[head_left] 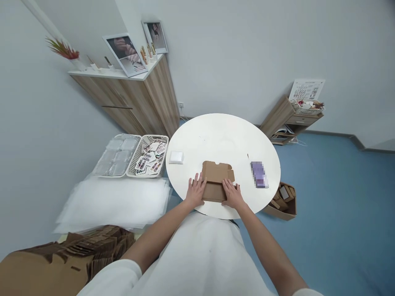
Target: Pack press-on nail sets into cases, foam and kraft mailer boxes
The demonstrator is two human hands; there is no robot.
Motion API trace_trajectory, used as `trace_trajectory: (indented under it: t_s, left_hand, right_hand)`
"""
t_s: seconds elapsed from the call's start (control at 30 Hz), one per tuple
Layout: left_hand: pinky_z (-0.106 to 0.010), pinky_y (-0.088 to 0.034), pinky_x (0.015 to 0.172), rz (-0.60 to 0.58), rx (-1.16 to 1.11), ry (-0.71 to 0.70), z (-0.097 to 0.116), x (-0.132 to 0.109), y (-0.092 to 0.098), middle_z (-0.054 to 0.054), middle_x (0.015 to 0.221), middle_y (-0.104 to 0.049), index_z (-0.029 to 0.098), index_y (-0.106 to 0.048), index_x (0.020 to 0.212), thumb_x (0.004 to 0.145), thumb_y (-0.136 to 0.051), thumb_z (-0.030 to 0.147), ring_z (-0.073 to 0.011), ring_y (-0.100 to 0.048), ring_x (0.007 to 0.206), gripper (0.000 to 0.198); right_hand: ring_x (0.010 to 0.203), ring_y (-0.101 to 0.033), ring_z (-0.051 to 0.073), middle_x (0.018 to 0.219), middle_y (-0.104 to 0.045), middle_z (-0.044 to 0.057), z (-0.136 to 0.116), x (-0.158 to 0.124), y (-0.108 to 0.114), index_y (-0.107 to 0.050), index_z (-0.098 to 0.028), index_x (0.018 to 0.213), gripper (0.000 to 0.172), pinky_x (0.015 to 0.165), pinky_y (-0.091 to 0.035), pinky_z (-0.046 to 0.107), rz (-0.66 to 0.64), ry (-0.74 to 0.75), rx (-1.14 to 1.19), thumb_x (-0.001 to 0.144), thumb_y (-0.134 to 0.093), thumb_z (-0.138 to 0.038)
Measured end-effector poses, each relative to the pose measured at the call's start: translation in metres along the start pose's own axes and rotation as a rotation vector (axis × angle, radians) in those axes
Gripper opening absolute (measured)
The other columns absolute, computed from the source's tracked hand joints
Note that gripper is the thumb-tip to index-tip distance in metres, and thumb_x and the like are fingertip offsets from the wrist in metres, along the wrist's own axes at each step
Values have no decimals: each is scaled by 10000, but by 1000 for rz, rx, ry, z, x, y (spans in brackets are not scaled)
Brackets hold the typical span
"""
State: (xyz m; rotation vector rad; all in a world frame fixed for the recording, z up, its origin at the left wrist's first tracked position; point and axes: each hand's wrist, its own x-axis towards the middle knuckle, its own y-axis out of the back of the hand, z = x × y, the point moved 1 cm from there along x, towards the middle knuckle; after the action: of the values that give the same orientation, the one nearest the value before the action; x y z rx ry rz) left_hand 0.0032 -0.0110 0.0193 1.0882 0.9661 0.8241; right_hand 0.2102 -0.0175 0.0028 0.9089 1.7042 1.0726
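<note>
A brown cardboard mailer box (214,191), partly folded, lies near the front edge of the round white table (222,142). Its lid panel (216,171) stretches away from me, with a small tab sticking out at the right. My left hand (195,192) rests on the box's left side, fingers spread and thumb near the front edge. On the opposite side, my right hand (232,194) touches the box with outstretched fingers. Parts of both side flaps are hidden under the hands.
Left on the table is a small white stack (176,157); right, a pixelated purple item (259,174). Beside the table are a basket of printed cards (148,158), a tray of clear packets (115,156), translucent sheets (111,203), flat cardboard (46,269) and a carton of boxes (279,213).
</note>
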Motion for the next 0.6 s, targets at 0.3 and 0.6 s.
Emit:
trace_trajectory:
  t_s: [0.3, 0.6]
  left_hand:
    - [-335, -363, 931, -14, -719, 344, -45, -36, -34, -189, 1296, -423, 96, -141, 1354, 666, -617, 262, -239, -437, 1173, 852]
    - [-293, -441, 794, 23, -866, 499, -36, -21, -28, -116, 1032, -608, 106, -382, 1219, 724, -550, 169, -178, -590, 911, 527]
  right_hand:
    - [1338, -86, 255, 1454, -153, 94, -1, -7, -18, -63, -194, 1390, 984, 1021, -231, 395, 61, -24, 152, 610, -660, -232]
    - [1339, -76, 263, 1458, -130, 98, -1, -6, -22, -49, -176, 1392, 1015, 1012, -256, 399, 46, -15, 194, 594, -675, -219]
